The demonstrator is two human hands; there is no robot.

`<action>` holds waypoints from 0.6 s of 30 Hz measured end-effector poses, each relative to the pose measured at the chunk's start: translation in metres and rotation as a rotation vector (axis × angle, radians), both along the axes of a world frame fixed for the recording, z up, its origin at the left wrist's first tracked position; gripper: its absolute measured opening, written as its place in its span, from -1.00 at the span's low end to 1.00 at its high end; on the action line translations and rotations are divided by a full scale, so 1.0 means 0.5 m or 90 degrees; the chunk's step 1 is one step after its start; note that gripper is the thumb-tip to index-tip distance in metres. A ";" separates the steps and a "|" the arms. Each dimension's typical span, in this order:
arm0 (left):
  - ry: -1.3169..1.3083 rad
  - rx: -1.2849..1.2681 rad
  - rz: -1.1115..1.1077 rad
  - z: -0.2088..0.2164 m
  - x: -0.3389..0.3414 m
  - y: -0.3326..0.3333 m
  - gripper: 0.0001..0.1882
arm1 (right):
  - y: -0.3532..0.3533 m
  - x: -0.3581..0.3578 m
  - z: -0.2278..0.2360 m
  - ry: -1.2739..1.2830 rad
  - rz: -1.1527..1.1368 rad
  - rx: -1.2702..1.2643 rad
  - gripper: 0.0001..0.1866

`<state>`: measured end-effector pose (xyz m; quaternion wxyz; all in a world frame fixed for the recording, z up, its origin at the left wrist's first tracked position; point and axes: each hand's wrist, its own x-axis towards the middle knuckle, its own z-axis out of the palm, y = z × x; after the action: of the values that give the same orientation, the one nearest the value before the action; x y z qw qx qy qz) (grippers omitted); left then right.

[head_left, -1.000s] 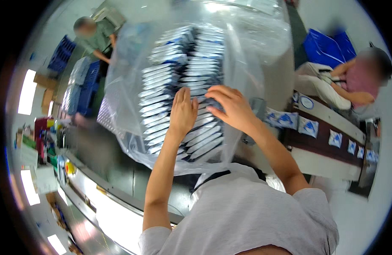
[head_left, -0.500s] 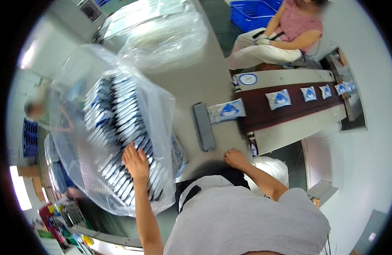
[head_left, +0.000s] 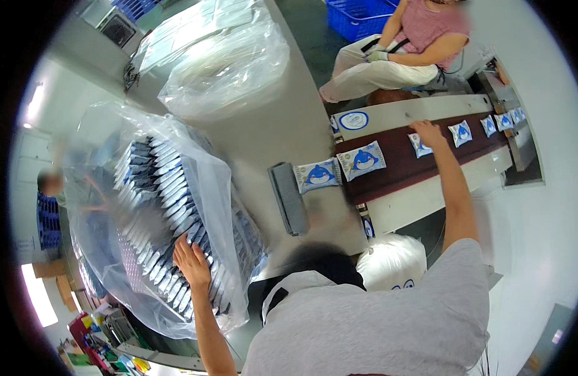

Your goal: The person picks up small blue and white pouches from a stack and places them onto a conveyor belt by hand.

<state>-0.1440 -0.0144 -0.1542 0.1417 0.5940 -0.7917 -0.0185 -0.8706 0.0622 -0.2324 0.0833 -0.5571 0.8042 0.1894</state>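
Note:
My left hand (head_left: 192, 263) lies open on rows of small silver-and-blue sealed packets (head_left: 176, 188), which stand closely side by side in a large clear plastic bag (head_left: 220, 182). My right arm stretches over a dark red conveyor belt (head_left: 395, 172). There my right hand (head_left: 429, 133) is just above one white-and-blue pillow packet (head_left: 422, 148), overlapping its upper edge, fingers pointing left and apparently not closed; the thumb is hidden. To its left another packet (head_left: 363, 160) lies at the belt's end. One more packet (head_left: 318, 175) rests on the table beside a grey block (head_left: 288, 199).
Further packets (head_left: 460, 133) line the belt to the right. A seated person (head_left: 420, 44) is beyond the belt, near a blue crate (head_left: 361, 19). Flat clear plastic bags (head_left: 229, 69) cover the table's far end. A full white sack (head_left: 392, 262) stands below the belt.
My right hand has gone from the table's near edge out over the belt. The packets have shifted left along it. My left hand stays on the rows, and the view has shifted slightly.

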 end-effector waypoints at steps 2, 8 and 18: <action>-0.007 -0.029 -0.016 -0.002 0.000 -0.003 -0.60 | 0.021 -0.039 -0.029 0.006 -0.022 0.045 -0.62; -0.016 -0.012 0.012 0.003 0.003 0.004 -0.59 | -0.097 0.061 0.014 -0.106 0.189 0.255 -0.52; 0.003 -0.017 0.003 0.012 -0.011 -0.003 -0.59 | -0.275 0.483 -0.194 -0.574 0.280 0.241 -0.11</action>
<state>-0.1494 -0.0157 -0.1484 0.1513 0.5936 -0.7903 -0.0088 -0.6292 -0.0753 -0.3293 0.4778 -0.7139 0.5047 0.0860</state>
